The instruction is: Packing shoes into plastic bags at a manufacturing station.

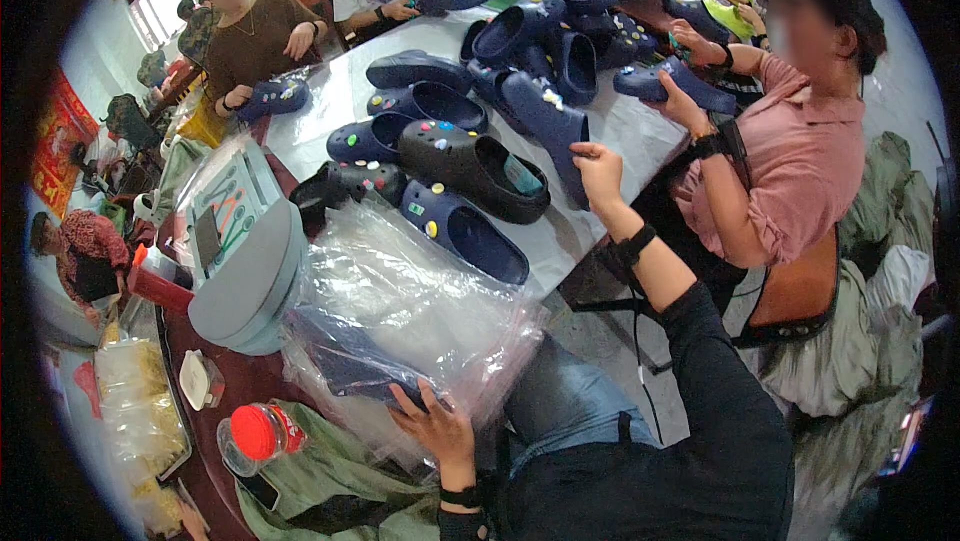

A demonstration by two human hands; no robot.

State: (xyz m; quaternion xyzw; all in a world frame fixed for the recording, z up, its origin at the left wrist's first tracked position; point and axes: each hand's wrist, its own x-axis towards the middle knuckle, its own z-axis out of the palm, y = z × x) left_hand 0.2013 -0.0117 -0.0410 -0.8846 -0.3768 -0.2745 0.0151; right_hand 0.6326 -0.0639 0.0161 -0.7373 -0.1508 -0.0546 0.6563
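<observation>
My left hand grips the edge of a dark navy clog lying at the near side of a pile of clear plastic bags; I cannot tell how far the clog is inside a bag. Reaching to the right, my right hand pinches the heel end of a navy clog with small charms on it, tilted against the heap. Between them lie a black clog with coloured charms and a navy clog with its opening up. Several more navy clogs are heaped behind.
A grey-green box stands left of the bags. A red-lidded jar and a phone lie nearer me. On the right a person in pink holds a navy clog. Two others handle clogs across the white table.
</observation>
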